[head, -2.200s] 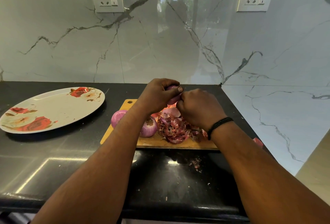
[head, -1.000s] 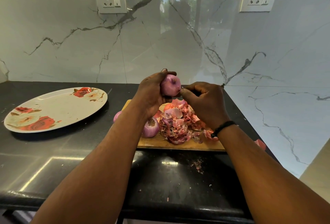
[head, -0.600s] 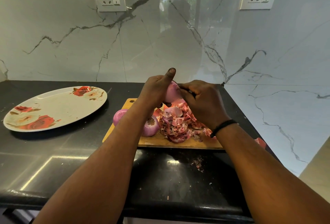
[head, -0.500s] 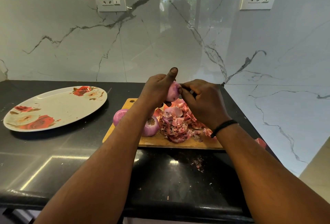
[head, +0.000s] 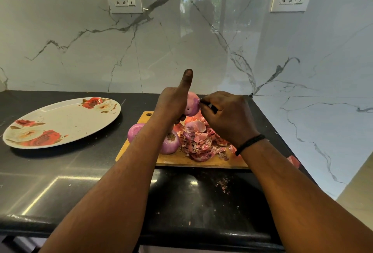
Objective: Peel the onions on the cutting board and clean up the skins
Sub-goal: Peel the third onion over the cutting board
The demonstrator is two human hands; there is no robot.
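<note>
Peeling continues: the left hand (head: 173, 103) grips a pinkish-purple round onion (head: 191, 107), thumb raised. The right hand (head: 226, 115) pinches a dark knife handle (head: 211, 105) at its skin; next, strip that layer.

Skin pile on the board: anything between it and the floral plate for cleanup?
Yes. Two peeled onions sit on the cutting board left of the skin pile, toward the plate, and the left forearm crosses over them. Between board and plate only bare counter shows.

One pink-purple round onion (head: 191, 107) held raised above the tan wooden cutting board (head: 181, 161); two purple onions (head: 170, 144) and a heap of reddish papery skins (head: 202, 141) lie on it, apparently peeled.
</note>
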